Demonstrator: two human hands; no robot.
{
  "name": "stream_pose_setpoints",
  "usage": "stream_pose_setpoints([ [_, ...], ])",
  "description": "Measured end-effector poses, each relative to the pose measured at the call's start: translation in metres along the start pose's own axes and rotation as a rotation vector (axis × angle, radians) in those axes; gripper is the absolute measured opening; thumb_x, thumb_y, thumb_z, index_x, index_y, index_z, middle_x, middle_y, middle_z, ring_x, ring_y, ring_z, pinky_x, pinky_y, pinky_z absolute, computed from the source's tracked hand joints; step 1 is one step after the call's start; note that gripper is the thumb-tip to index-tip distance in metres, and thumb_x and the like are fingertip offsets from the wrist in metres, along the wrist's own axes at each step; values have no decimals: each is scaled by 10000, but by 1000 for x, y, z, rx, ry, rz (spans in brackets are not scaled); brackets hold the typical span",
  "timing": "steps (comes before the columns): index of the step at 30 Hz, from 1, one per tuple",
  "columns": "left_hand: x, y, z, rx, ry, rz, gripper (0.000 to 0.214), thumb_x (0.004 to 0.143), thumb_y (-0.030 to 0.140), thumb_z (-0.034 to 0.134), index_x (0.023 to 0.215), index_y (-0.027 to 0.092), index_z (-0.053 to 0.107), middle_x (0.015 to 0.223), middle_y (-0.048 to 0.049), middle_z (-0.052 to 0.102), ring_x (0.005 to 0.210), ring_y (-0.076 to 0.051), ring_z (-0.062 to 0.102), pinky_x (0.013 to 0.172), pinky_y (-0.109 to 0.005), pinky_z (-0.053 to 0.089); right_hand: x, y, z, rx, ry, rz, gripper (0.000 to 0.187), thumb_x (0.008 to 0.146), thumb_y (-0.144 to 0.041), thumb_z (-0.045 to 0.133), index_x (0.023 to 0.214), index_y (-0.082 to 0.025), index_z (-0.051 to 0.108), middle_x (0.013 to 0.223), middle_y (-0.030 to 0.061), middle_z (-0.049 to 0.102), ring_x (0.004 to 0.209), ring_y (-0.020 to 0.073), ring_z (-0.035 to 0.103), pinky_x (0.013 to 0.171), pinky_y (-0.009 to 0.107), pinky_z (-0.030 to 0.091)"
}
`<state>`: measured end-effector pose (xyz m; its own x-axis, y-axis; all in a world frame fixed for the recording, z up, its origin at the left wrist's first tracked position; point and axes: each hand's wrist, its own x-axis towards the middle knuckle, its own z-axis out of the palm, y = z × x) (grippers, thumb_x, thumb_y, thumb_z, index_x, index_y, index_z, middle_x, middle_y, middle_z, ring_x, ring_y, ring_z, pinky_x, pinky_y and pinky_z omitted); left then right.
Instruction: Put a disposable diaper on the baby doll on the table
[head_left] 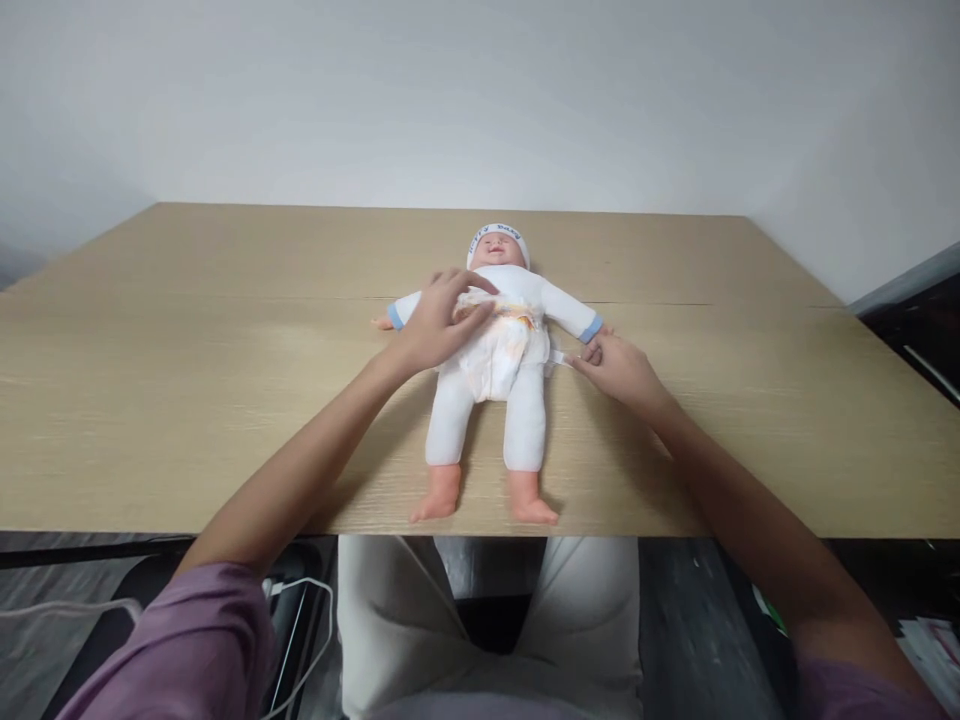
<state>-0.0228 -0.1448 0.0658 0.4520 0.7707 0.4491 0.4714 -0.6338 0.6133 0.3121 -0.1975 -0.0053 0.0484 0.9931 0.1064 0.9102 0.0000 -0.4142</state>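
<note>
A baby doll (525,425) in a white suit with blue cuffs and a white printed headband lies on its back, feet towards me. Around its hips is a white diaper (491,365) with an orange pattern at the waist. My left hand (442,318) rests on the diaper's front at the waist, its fingers apart and spread over the doll's belly. Beside the doll's hip on the right, my right hand (619,370) pinches the end of a diaper tab (559,357), which is stretched out sideways from the diaper.
The doll lies on a wide wooden table (187,400) with a seam across it. Behind the table stands a pale wall (465,100). A dark glossy object (919,310) is at the right edge. Below the near edge, a white cable (330,620) hangs on the left.
</note>
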Motion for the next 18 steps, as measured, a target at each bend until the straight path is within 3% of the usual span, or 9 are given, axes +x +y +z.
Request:
stream_pose_setpoints([
  [3,28,17,20,92,-154,118,405,1073,551,607,1243,214,754,1331,-130,716,1368,-369,553,1250,-525,358,0,-3,-2,19,-11,25,398,930,-575,799,788,-257,607,870,60,743,841,269,674,770,386,469],
  [8,48,17,49,245,-273,115,415,942,574,770,1166,225,787,1346,-140,685,1409,-478,470,1251,-645,259,-1,-5,-2,157,-38,53,367,892,-532,837,777,-253,629,821,45,746,845,261,691,813,387,496],
  [11,45,14,53,239,-268,126,418,888,561,821,1162,246,793,1337,-129,685,1408,-507,455,1258,-664,229,1,-2,2,379,-71,15,419,889,-604,817,786,-257,604,759,17,703,783,231,661,776,366,486],
  [14,43,13,53,218,-277,126,450,852,571,856,1171,260,795,1354,-127,675,1419,-527,445,1255,-678,227,6,1,5,688,-130,40,569,803,-736,859,843,-268,538,747,-7,687,704,191,612,680,328,441],
  [18,44,13,53,263,-292,131,491,837,594,872,1180,251,792,1371,-140,671,1417,-535,446,1246,-694,228,11,-2,3,920,-120,112,677,683,-721,971,971,-262,565,799,-8,729,682,156,599,653,307,456],
])
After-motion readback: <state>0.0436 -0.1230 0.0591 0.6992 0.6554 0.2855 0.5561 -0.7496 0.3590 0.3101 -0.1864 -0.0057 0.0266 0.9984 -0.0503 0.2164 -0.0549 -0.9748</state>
